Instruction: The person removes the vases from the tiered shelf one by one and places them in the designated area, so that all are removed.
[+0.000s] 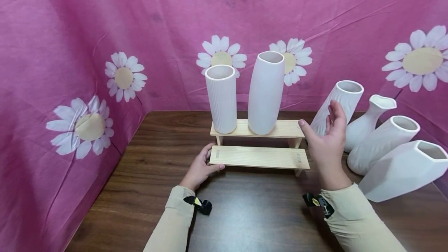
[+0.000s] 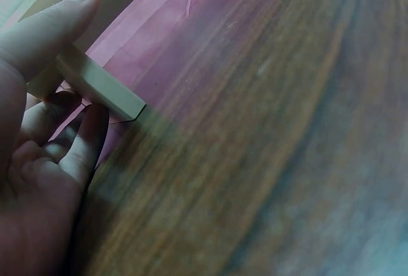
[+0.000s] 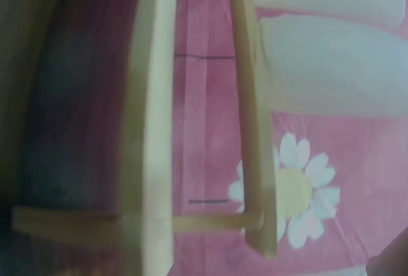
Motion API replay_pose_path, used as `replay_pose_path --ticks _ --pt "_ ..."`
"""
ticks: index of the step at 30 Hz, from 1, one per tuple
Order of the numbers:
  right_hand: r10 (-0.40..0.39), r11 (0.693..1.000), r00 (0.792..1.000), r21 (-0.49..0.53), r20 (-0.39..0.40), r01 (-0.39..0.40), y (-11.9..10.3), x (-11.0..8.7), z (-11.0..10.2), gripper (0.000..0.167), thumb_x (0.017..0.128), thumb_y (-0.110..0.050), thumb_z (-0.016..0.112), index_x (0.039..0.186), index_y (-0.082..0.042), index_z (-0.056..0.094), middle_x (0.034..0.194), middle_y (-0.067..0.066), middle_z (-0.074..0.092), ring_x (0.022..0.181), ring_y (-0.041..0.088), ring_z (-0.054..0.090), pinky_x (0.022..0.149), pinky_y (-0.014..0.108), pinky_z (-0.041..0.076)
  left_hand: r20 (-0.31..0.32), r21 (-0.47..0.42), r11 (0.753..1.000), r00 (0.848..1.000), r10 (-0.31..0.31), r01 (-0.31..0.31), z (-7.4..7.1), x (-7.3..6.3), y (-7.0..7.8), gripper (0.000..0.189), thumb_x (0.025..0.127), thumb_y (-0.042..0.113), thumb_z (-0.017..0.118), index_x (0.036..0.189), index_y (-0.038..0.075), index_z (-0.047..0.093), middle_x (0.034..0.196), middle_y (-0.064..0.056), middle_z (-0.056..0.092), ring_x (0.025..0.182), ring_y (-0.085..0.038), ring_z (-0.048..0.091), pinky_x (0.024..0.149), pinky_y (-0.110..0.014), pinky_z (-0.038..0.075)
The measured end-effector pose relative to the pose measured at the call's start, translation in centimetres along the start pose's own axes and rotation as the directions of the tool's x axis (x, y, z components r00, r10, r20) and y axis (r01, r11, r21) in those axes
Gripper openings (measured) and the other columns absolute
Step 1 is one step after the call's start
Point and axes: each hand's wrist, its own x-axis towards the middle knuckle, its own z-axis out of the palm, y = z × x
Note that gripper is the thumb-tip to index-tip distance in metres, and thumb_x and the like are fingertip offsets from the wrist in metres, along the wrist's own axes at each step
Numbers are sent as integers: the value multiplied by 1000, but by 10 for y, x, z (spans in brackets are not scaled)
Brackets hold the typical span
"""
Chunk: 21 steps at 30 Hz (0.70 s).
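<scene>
A two-step wooden stand (image 1: 259, 156) is on the table. At the left end of its lower step, my left hand (image 1: 200, 169) grips the board, thumb along the front and fingers round the side by the leg (image 2: 105, 88). On the upper step stand two white vases: a ribbed cylindrical vase (image 1: 222, 100) at left and a taller smooth vase (image 1: 266, 92) right of it. My right hand (image 1: 329, 147) is raised beside the stand's right end, thumb and fingers apart, holding nothing. It partly covers a white textured vase (image 1: 350, 95) behind it.
Along the table's right side are a flared-neck vase (image 1: 365, 121), a rounded textured vase (image 1: 383, 143) and a faceted vase (image 1: 402, 172), close together. A pink cloth (image 1: 168, 30) with daisies hangs behind and at the sides of the brown wooden table (image 1: 140, 189).
</scene>
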Motion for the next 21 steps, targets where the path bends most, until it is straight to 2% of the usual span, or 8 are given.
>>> replay_pose_path --ticks 5,12,16,21 --pt "44 999 991 10 125 -46 -9 5 18 96 83 -2 79 158 -11 21 162 4 27 148 13 24 120 26 18 -2 11 1000 1000 -1 1 0 0 0 89 81 -4 79 155 2 29 141 -17 57 118 -24 59 95 -25 47" --pt "88 996 951 -26 296 -84 -18 17 43 116 79 -11 86 162 -19 6 166 -2 20 150 14 19 121 44 20 1 25 1000 1000 1 -1 0 1 0 89 81 -2 81 155 2 30 143 -17 55 121 -26 57 98 -30 46" --pt "116 993 929 -51 352 -104 -19 22 53 120 78 -17 87 162 -24 3 167 -2 17 151 18 20 119 49 23 -1 33 999 1000 0 0 0 2 -1 91 81 -3 81 155 1 29 145 -16 54 122 -26 57 99 -31 46" --pt "144 990 906 -62 399 -130 -21 26 64 120 78 -20 88 162 -22 2 167 0 17 150 19 22 117 53 25 3 31 1000 1000 2 -3 -1 2 -2 92 81 -3 81 155 1 28 145 -17 53 120 -25 58 96 -29 47"
